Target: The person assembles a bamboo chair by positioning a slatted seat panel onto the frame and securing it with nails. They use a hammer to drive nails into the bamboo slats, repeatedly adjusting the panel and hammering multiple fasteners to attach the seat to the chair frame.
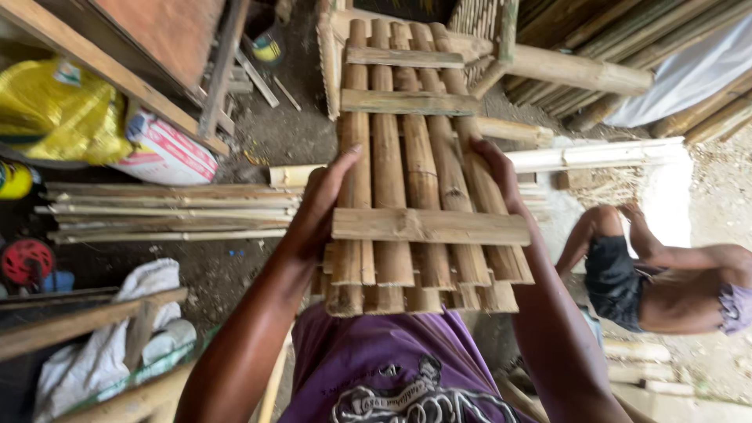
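A panel of split bamboo slats (407, 168), joined by three flat cross battens, is held up in front of my chest. My left hand (321, 207) grips its left edge, thumb lying on the outer slat. My right hand (492, 174) grips the right edge, fingers curled over the outermost slat. The near ends of the slats hang just above my purple shirt (392, 368). The far end of the panel points toward a bamboo frame (540, 66) on the ground.
A bundle of thin bamboo strips (164, 211) lies on the dirt at left, beside yellow and white sacks (63, 110). Another person (658, 282) crouches at right. Bamboo poles (627, 39) are stacked at the top right. A wooden bench edge (86, 321) sits lower left.
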Available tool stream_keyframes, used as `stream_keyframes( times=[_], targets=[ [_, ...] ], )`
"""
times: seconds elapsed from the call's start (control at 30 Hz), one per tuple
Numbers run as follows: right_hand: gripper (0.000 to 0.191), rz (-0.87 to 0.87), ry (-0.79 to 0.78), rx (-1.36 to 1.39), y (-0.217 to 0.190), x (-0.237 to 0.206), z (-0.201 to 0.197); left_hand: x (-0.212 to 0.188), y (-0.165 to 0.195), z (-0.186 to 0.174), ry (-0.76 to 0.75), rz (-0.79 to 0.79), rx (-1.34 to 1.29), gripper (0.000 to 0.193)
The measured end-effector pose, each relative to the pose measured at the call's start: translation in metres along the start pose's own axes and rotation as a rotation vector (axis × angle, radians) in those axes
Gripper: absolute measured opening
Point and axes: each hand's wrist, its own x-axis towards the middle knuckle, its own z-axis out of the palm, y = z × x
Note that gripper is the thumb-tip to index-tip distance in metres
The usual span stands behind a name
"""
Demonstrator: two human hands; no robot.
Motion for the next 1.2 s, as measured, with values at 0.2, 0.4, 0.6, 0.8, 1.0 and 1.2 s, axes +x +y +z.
stream_keyframes(
  times=[0.2,0.4,0.6,0.8,1.0,1.2],
  targets=[
    [0.035,0.138,0.078,0.311,-0.040,0.045,0.046,0.084,0.023,-0.057,0.087,-0.092,0.227,0.087],
    [0.030,0.080,0.220,0.183,-0.081,0.136,0.089,0.224,0.020,-0.124,0.161,-0.205,0.195,0.080],
    [0.035,-0.079,0.160,-0.004,-0.083,0.316,0.082,0.410,0.011,-0.216,0.036,-0.005,0.267,0.073],
    [0.071,0.226,0.339,-0.169,-0.131,0.475,0.119,0.593,0.034,-0.296,-0.014,-0.021,0.295,0.072],
    [0.070,0.359,0.456,-0.163,-0.183,0.548,0.158,0.684,0.064,-0.333,-0.121,-0.165,0.302,0.081],
    [0.062,0.421,0.660,0.002,-0.185,0.558,0.151,0.761,0.093,-0.321,-0.277,-0.327,0.372,0.098]
  ],
)
